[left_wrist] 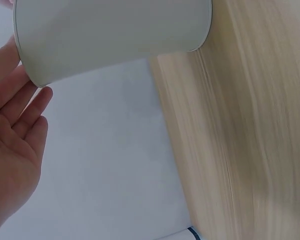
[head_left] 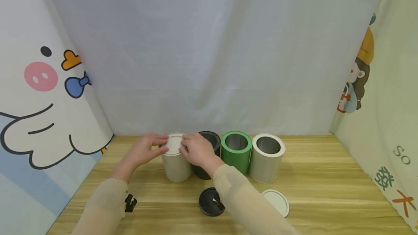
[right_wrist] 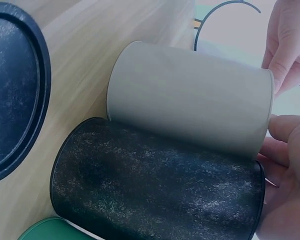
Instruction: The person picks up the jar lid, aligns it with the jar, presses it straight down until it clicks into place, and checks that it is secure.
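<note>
At the left end of a row of cans stands an off-white can (head_left: 177, 168) with a white lid (head_left: 174, 143) on its top. My left hand (head_left: 143, 149) touches the lid's left edge, with fingers extended and loosely bent in the left wrist view. From the other side my right hand (head_left: 198, 149) rests its fingertips on the lid's right edge. The right wrist view shows the same off-white can (right_wrist: 190, 95) side by side with a black can (right_wrist: 155, 180). Neither hand is curled round the can's body.
A green can (head_left: 234, 160) and another off-white can (head_left: 264, 168), both uncovered, continue the row to the right. In front lie a black lid (head_left: 210, 206) and a white lid (head_left: 277, 200), the latter partly behind the right sleeve. A small black object (head_left: 130, 203) is beside the left sleeve.
</note>
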`<state>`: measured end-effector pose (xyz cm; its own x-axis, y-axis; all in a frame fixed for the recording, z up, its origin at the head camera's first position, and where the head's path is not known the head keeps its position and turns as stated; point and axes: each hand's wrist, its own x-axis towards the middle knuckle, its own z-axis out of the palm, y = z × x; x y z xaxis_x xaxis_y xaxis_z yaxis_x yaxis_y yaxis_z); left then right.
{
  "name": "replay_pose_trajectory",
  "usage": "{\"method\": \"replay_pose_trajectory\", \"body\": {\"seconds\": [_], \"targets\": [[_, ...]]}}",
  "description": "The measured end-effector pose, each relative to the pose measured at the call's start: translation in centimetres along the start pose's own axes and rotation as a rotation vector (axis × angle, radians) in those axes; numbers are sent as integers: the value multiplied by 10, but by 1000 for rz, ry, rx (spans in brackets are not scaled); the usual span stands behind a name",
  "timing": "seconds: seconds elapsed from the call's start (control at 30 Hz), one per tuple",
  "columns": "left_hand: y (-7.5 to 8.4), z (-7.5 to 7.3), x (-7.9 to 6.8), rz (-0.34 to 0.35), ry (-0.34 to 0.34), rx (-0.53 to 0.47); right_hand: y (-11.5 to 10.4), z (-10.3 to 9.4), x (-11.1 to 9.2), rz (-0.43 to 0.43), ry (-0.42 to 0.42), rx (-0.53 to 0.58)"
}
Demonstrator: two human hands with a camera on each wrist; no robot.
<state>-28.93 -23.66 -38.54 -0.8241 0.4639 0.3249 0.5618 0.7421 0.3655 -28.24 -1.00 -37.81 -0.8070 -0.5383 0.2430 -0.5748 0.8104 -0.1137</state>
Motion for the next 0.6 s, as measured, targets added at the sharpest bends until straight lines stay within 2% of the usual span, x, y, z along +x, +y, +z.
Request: {"method": "replay_pose_trajectory", "body": {"seconds": [0.2, 0.4, 0.5, 0.6], "targets": [[1, 4, -4, 26, 24, -9, 4, 2, -3, -39, 33, 2], [0, 9, -9, 78, 100, 27, 5, 3, -8, -75, 90, 5], [2, 9, -10, 116, 141, 41, 6, 4, -12, -104, 125, 0], [3, 10, -11, 187, 182, 64, 6, 6, -16, -136, 165, -5]]}}
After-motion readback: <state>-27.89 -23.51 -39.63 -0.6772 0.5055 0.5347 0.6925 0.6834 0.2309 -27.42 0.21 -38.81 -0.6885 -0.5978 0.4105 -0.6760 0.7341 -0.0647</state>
